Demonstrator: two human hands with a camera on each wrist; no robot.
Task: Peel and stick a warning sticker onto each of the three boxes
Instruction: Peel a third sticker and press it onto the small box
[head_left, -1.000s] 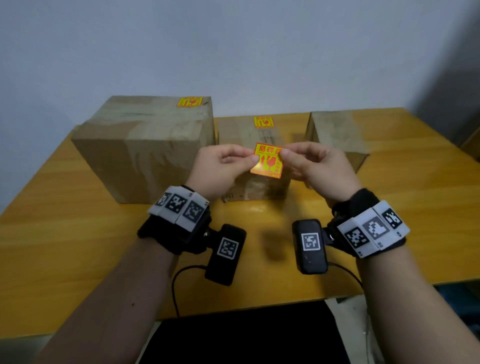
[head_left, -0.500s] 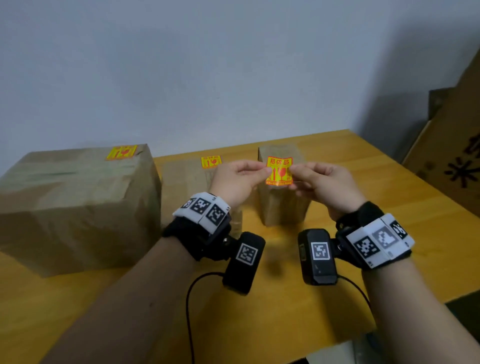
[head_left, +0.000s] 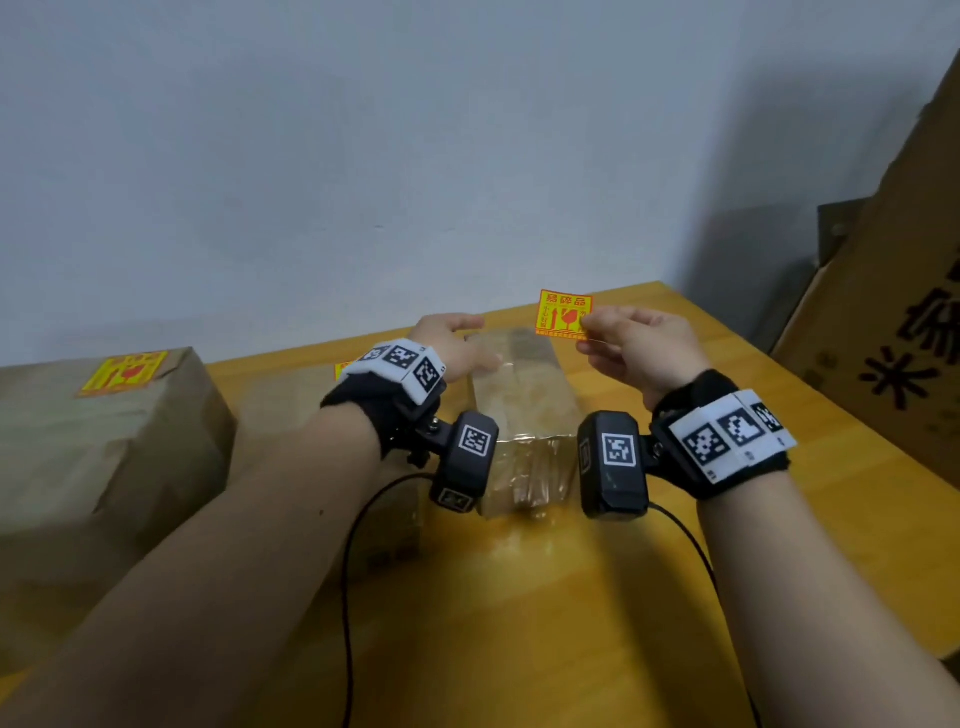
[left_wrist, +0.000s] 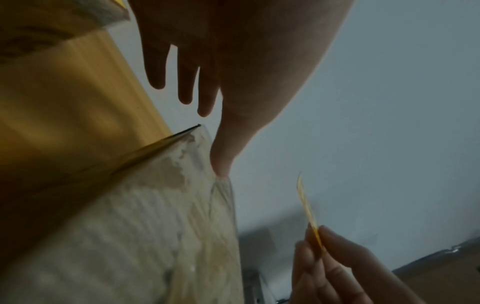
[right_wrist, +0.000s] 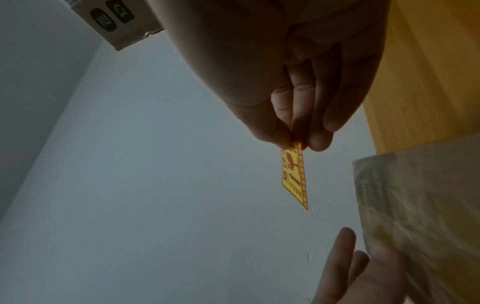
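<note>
Three cardboard boxes stand on the wooden table (head_left: 519, 623). The big left box (head_left: 104, 457) carries a yellow sticker (head_left: 124, 371). The middle box (head_left: 291, 410) shows a sticker corner behind my left wrist. The small taped box (head_left: 524, 410) stands between my hands. My right hand (head_left: 631, 345) pinches a yellow-and-red warning sticker (head_left: 563, 316) by its right edge, above the small box's far right corner. The right wrist view shows that sticker (right_wrist: 294, 174) edge-on under the fingers. My left hand (head_left: 457, 345) rests with straight fingers on the small box's top, its thumb (left_wrist: 226, 150) at the edge of the small box (left_wrist: 145, 236).
A large flattened cardboard carton (head_left: 898, 312) with black print leans against the wall at the right, close to the table's right edge. Cables (head_left: 353, 571) trail from the wrist cameras across the table front. A grey wall stands behind the table.
My left hand has let go of the sticker and moved down onto the small box. The right hand alone now holds the sticker, lifted up and to the right. My view has turned right.
</note>
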